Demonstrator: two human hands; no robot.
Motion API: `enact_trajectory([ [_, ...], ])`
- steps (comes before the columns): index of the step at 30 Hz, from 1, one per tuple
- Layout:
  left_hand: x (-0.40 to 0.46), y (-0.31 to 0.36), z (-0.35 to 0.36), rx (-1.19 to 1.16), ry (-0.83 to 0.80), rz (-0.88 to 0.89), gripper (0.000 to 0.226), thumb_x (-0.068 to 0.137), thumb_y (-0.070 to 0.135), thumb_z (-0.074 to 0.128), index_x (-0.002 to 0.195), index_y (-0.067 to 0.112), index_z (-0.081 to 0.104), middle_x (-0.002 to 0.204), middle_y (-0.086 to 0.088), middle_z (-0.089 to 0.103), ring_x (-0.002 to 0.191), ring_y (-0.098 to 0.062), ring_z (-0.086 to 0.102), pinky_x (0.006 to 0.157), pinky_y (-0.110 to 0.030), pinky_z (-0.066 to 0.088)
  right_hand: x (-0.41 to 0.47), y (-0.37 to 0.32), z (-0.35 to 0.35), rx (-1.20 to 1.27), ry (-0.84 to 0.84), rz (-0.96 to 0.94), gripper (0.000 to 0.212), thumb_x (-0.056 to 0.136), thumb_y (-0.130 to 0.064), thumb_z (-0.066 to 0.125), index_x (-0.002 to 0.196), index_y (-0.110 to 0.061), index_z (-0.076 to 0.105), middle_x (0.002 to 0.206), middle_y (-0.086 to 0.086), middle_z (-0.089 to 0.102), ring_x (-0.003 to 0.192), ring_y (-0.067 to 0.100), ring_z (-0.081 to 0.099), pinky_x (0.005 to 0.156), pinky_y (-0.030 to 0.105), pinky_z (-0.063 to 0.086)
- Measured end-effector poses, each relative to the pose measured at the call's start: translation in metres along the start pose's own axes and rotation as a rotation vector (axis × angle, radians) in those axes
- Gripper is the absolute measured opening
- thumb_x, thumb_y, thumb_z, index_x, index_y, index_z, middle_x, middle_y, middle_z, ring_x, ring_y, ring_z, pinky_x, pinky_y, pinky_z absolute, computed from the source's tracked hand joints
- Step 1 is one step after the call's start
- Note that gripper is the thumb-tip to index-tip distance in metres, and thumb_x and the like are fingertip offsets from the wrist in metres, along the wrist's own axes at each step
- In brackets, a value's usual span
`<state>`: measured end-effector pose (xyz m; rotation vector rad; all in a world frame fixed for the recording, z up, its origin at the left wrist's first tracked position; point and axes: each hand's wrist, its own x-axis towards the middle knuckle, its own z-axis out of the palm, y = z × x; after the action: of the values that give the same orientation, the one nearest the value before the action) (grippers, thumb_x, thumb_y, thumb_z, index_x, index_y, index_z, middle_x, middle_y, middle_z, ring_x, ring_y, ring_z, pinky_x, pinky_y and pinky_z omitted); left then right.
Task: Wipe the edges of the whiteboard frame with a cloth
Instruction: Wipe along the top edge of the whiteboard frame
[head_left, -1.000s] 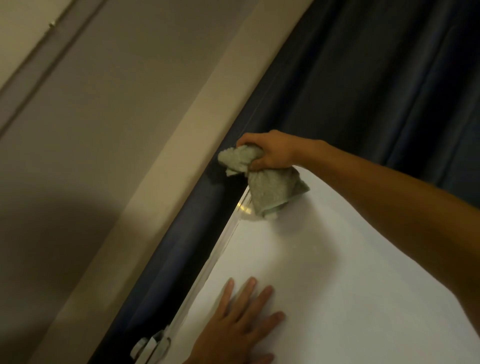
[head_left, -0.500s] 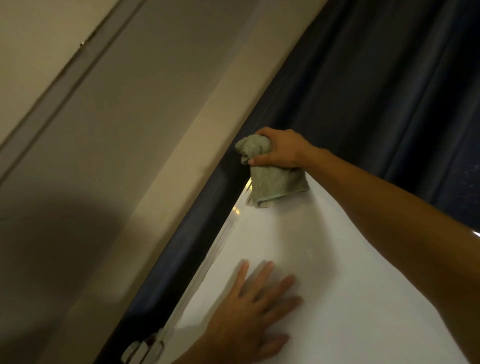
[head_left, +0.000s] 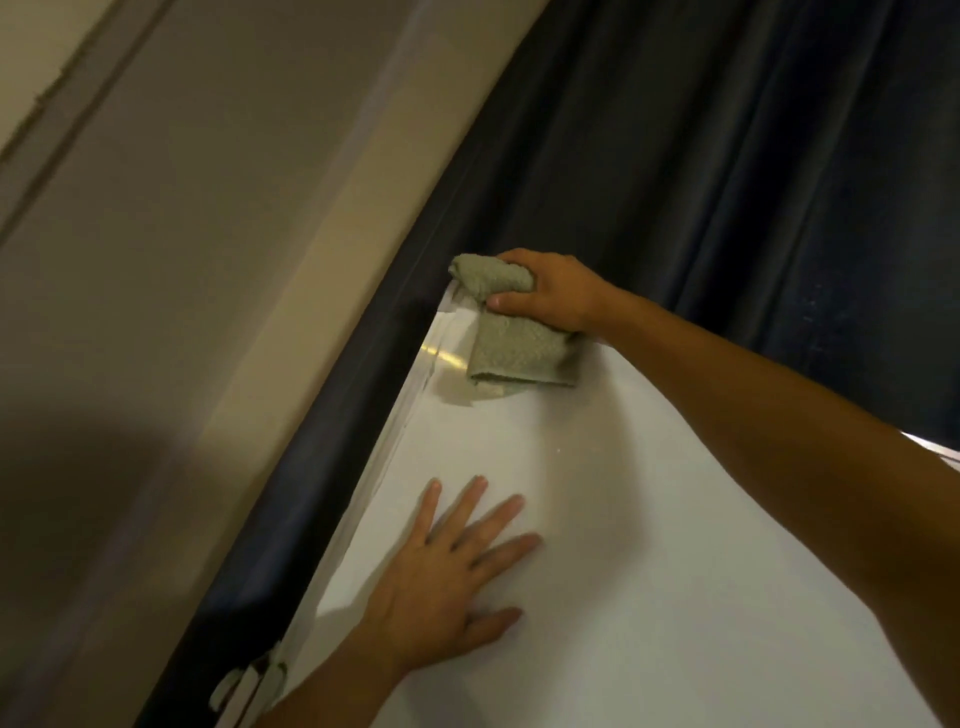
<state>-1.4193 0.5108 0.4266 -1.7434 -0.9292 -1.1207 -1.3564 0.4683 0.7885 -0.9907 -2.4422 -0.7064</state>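
Note:
A white whiteboard (head_left: 597, 519) fills the lower right of the head view, its pale metal frame (head_left: 410, 395) running up the left side to the top left corner. My right hand (head_left: 550, 291) is closed on a grey-green cloth (head_left: 511, 338), pressing it over the frame at that top corner; part of the cloth hangs down over the board face. My left hand (head_left: 447, 577) lies flat on the board lower down, fingers spread, holding nothing.
A dark blue curtain (head_left: 727, 156) hangs close behind the board and along its left edge. A beige wall and ceiling strip (head_left: 208, 260) lie to the left. A pale clamp or bracket (head_left: 249, 680) sits on the frame at the bottom left.
My right hand has stayed at the top corner, rolling the bunched cloth over the frame's corner. The view has shifted, and my left hand remains flat on the board.

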Motion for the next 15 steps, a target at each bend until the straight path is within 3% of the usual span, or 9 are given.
enact_trajectory([
  [8,0.021,0.002,-0.012,0.029,0.042,0.071,0.084,0.098,0.076,0.048,0.166,0.028,0.033,0.176,-0.011,0.020,0.163,-0.040,0.017,0.122,-0.070,0.023,-0.060,0.053,-0.019,-0.041,0.060,0.100,0.062,0.081,-0.055,0.075,0.136,-0.034,0.055,0.125,-0.005,0.064,0.114,0.018,0.059,0.091,0.026,0.041],
  [12,0.083,0.061,-0.024,-0.109,0.107,0.139,0.082,0.100,0.072,0.047,0.166,0.025,0.030,0.177,-0.012,0.017,0.164,-0.037,0.012,0.128,-0.066,0.015,-0.056,0.047,-0.016,-0.020,0.089,0.096,0.061,0.079,-0.060,0.074,0.133,-0.037,0.056,0.126,-0.005,0.065,0.115,0.019,0.059,0.100,0.034,0.046],
  [15,0.108,0.095,-0.025,-0.120,0.017,0.178,0.079,0.104,0.070,0.038,0.168,0.028,0.024,0.178,-0.009,0.007,0.165,-0.037,0.002,0.130,-0.066,0.012,-0.052,0.036,-0.017,-0.065,0.069,0.088,0.066,0.079,-0.061,0.074,0.136,-0.034,0.056,0.131,-0.004,0.063,0.119,0.019,0.057,0.100,0.032,0.045],
])
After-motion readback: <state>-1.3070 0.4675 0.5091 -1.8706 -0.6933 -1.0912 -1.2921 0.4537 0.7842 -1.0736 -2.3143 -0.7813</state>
